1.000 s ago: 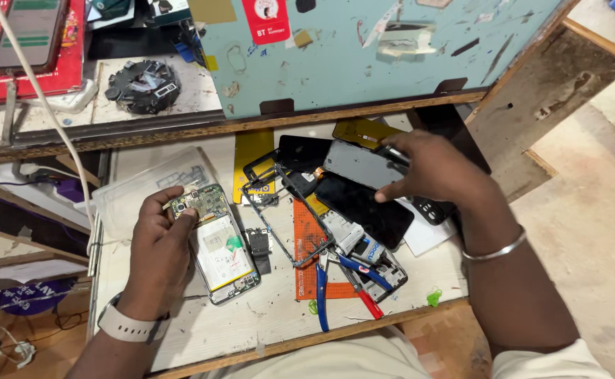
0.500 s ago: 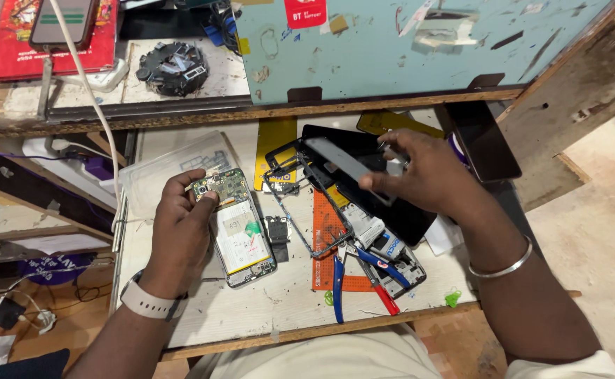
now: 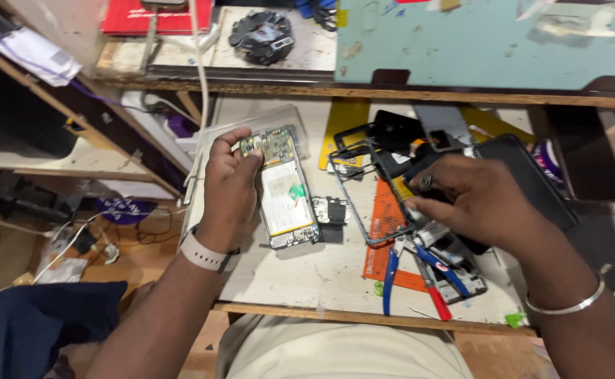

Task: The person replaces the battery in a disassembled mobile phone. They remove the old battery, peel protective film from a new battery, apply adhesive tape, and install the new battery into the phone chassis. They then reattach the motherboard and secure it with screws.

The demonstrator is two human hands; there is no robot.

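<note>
Red flat package point(image 3: 156, 17) far above left hand point(image 3: 231, 189), which clamps the opened phone point(image 3: 284, 189), white battery exposed; right hand point(image 3: 479, 203) pinches black frame point(image 3: 363, 193).

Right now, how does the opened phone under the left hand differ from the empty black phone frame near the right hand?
The opened phone is full: a green circuit board at the top and a white battery below; the black phone frame is a bare outline with the bench showing through. The left hand grips the phone's top end; the right hand lies over the frame's right side. Both lie flat on the workbench.
</note>
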